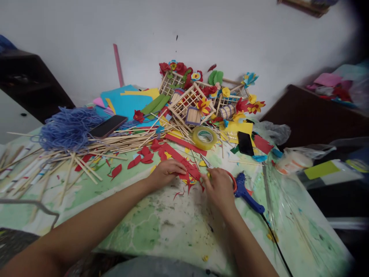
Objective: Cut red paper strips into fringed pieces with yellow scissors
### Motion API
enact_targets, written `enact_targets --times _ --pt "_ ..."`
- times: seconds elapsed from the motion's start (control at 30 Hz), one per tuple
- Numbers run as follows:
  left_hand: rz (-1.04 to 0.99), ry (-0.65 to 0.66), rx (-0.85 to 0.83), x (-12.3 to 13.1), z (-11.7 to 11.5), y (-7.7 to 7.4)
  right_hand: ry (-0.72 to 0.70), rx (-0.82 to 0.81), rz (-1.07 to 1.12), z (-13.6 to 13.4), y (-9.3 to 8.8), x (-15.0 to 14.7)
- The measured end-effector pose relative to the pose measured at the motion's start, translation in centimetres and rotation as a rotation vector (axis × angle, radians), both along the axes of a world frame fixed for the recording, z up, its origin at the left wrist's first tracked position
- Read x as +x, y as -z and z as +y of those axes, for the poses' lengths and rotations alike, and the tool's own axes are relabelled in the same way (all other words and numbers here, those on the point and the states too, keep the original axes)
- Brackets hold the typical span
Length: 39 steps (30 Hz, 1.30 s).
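My left hand [167, 172] has its thumb and fingers pinched on a piece of red paper [190, 168] above a pile of red cuttings. Opposite it, the fingers of my right hand [220, 191] are curled, with their tips at the pile's right edge; whatever they grip is hidden. Scissors [205, 160] are partly covered by my right hand, the blades pointing away and an orange-red handle showing beyond the knuckles. Just right of that handle lies a blue glue gun [249, 198] with a black cord. Red paper petals [141, 157] are scattered left of the pile.
Behind my hands sit a tape roll [204, 137], thin wooden sticks [132, 138] and stick frames with paper flowers [190, 102]. Blue yarn [69, 127] and a phone [108, 127] lie left; another phone [245, 143] lies right. A plastic-wrapped roll [294, 161] stands at the right edge.
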<state>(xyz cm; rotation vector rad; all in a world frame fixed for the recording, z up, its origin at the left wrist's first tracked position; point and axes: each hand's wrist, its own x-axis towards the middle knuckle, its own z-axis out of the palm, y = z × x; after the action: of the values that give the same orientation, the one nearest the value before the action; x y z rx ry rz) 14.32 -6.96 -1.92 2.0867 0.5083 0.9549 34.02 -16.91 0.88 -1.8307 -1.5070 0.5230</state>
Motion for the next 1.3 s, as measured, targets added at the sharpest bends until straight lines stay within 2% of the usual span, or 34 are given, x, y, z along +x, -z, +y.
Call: enact_targets --times 0.13,0.23,0.4,0.7,0.8,0.87,0.93,1.03,1.3 --pt "0.017 0.040 0.001 0.3 -0.3 0.1 -0.162 -0.101 0.241 1.2 1.1 -2.3" --pt "0.018 0.038 0.009 0.2 -0.4 0.3 -0.173 -0.121 0.374 1.8 1.9 -3.2" --pt "-0.004 -0.053 0.010 0.2 -0.4 0.3 -0.127 -0.078 0.489 1.9 2.4 -3.3" --pt "0.035 -0.154 -0.014 0.1 -0.4 0.1 -0.023 0.026 0.490 1.5 2.8 -2.5" --pt "0.004 -0.196 -0.193 0.3 -0.5 0.2 -0.010 0.045 0.497 1.4 2.6 -2.4" --pt "-0.027 -0.150 -0.375 0.6 -0.8 0.3 -0.013 0.055 0.502 1.4 2.6 -2.3" --pt "-0.023 -0.079 -0.485 0.8 -1.1 0.4 -0.021 0.062 0.500 1.3 2.7 -2.3" --pt "0.018 -0.051 -0.473 1.0 -1.4 0.5 -0.028 0.075 0.482 1.3 3.0 -2.3" --pt "0.041 -0.101 -0.407 0.7 -1.1 0.6 0.058 0.207 0.398 0.9 2.7 -2.2"
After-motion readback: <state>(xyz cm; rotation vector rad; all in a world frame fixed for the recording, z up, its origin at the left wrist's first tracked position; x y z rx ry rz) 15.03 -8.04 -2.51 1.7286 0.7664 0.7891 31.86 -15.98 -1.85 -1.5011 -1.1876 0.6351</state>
